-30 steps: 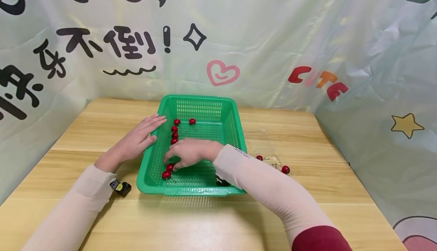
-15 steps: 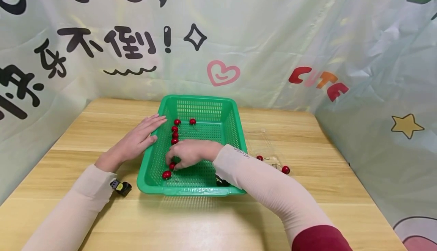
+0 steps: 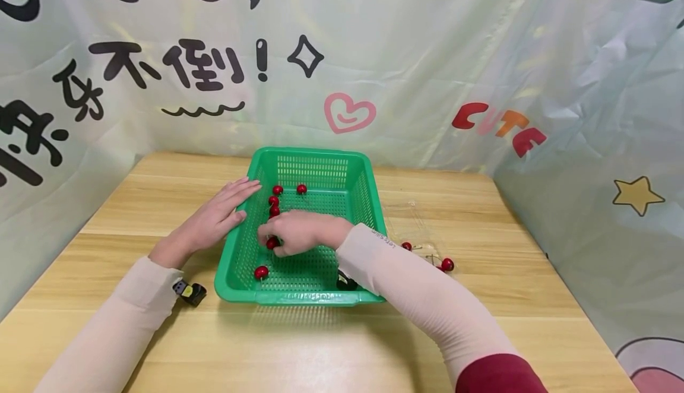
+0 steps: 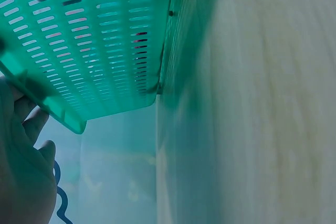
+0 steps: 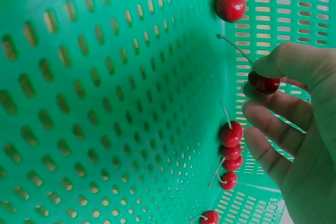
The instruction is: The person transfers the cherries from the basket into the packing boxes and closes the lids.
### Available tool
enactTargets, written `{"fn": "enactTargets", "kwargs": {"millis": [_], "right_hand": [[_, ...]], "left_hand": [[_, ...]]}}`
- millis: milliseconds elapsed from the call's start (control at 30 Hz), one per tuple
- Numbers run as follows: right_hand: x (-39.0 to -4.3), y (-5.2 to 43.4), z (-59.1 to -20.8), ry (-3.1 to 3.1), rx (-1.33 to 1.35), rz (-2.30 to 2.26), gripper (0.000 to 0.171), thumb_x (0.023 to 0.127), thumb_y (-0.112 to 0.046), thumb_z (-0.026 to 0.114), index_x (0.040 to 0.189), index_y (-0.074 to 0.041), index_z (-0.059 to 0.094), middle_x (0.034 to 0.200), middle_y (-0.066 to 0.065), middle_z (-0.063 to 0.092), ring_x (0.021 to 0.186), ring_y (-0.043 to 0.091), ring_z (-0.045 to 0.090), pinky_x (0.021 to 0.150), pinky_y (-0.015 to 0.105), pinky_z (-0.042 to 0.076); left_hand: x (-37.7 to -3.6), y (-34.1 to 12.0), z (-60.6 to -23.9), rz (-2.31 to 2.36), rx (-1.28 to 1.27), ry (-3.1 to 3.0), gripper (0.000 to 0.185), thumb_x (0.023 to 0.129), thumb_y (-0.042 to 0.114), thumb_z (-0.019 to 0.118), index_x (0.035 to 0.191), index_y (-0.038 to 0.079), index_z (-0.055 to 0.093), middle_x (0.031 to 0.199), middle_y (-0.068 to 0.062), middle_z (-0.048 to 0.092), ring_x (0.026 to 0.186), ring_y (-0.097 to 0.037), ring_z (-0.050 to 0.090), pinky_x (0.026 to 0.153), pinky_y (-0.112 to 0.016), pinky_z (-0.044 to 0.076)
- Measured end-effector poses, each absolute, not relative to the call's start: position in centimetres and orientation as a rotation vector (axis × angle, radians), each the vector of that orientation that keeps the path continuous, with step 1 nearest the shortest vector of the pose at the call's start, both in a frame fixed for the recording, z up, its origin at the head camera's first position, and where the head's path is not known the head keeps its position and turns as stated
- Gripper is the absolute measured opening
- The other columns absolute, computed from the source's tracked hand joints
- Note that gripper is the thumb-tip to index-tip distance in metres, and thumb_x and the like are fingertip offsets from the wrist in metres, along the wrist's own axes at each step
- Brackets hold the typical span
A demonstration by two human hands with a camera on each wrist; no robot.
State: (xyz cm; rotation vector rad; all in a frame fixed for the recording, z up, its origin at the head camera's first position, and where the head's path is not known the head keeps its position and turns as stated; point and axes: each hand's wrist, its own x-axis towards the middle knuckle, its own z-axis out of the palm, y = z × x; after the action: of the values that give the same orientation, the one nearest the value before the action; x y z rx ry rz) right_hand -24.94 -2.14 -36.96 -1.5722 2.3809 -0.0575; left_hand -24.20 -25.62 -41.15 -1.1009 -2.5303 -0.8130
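A green slotted basket [image 3: 369, 203] stands on the wooden table. My right hand [image 3: 291, 233] is inside it and pinches a red cherry [image 3: 272, 243] [image 5: 263, 83] between thumb and fingers, lifted off the floor. Several more cherries lie in a row by the left wall [image 3: 274, 201] [image 5: 230, 134], one sits alone near the front [image 3: 260, 272] [image 5: 230, 4], another at the back [image 3: 301, 189]. My left hand [image 3: 216, 218] [image 4: 23, 177] rests flat against the basket's left rim [image 4: 58, 111], fingers straight.
Two cherries [image 3: 446, 264] lie on a clear plastic wrapper [image 3: 417, 227] on the table right of the basket. A printed curtain closes in the back and both sides. A small black device [image 3: 189, 292] sits at my left wrist.
My right hand picked one cherry off the basket floor near the front left and raised it back toward the middle. One cherry stayed at the front. The left hand has not moved.
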Motion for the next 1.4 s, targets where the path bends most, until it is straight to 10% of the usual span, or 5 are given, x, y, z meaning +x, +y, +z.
{"fn": "enactTargets", "kwargs": {"millis": [1400], "right_hand": [[-24.5,2.0,-30.8,2.824,-1.639,-0.2,0.017,0.09,-0.022,0.058,0.106,-0.018,0.058,0.094,-0.009,0.053,0.089,0.009,0.049,0.085,0.028,0.037]], "left_hand": [[-24.2,-25.4,-41.0,-0.803,-1.083,-2.526,0.051,0.101,0.014,0.047,0.15,0.004,0.037,0.155,-0.013,0.034,0.145,-0.04,0.02,0.118,-0.051,0.008]]}}
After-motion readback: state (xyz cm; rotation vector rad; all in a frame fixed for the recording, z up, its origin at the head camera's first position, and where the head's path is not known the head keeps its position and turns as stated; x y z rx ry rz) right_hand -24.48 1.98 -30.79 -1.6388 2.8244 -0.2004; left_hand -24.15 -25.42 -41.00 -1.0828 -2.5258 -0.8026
